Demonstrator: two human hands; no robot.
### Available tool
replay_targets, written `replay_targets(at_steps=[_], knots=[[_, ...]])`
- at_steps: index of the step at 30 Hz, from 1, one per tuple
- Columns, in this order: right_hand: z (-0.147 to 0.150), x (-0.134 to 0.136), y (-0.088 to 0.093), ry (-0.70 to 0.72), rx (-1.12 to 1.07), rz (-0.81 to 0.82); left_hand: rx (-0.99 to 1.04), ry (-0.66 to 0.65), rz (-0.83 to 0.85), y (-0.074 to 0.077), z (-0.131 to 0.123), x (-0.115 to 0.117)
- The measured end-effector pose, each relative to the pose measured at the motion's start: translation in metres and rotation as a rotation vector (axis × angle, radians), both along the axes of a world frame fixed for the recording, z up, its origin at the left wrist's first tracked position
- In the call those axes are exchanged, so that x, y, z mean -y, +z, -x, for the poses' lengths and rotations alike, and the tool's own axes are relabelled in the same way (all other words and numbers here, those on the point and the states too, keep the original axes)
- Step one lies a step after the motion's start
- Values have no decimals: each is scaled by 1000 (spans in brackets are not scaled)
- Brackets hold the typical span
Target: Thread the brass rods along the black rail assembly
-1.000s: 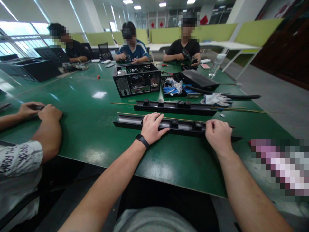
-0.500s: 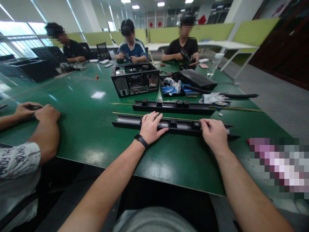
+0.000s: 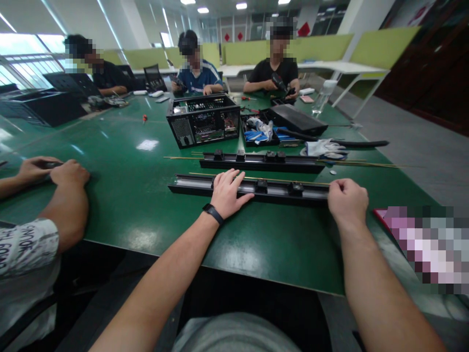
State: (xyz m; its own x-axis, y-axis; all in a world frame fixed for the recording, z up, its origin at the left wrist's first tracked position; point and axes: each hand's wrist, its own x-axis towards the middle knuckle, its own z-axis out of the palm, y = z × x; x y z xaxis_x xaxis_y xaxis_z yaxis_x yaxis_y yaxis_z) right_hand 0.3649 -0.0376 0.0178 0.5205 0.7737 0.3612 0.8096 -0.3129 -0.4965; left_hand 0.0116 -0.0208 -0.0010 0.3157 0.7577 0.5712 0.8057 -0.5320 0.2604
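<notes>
A long black rail [image 3: 192, 184] with a pale inner channel and small black blocks lies on the green table before me. Across it, around one block, my left hand [image 3: 229, 195] rests with fingers spread. My right hand [image 3: 348, 201] is closed at the rail's right end, its fingers pinching a thin brass-coloured rod [image 3: 286, 181]. The rod runs along the rail's far side, passing behind my left fingers. My right hand hides that end of the rail. Just beyond lies a second black rail [image 3: 238, 165] with similar blocks and thin rods [image 3: 370, 163].
Behind the rails stand an opened computer case [image 3: 201, 122] and a black tray holding blue-and-white gloves [image 3: 258, 131]. More gloves [image 3: 324, 148] and a black tube [image 3: 366, 144] lie right. A neighbour's hands [image 3: 54, 171] are at left; several people sit around the table.
My right hand has moved right along the rail, and the brass-coloured rod has slid right with it. My left hand has stayed on the rail.
</notes>
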Motion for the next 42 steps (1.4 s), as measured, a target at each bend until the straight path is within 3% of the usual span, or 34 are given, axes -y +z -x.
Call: replay_targets(at_steps=[5, 11, 38, 42], knots=[[-19, -2, 4, -255, -72, 54, 1, 0, -8, 0, -1, 0], [-22, -4, 6, -413, -131, 54, -4, -3, 5, -2, -1, 0], [-41, -16, -11, -578, -179, -14, 4, 0, 9, 0, 4, 0], [-32, -13, -7, -512, -118, 40, 8, 6, 12, -2, 3, 0]])
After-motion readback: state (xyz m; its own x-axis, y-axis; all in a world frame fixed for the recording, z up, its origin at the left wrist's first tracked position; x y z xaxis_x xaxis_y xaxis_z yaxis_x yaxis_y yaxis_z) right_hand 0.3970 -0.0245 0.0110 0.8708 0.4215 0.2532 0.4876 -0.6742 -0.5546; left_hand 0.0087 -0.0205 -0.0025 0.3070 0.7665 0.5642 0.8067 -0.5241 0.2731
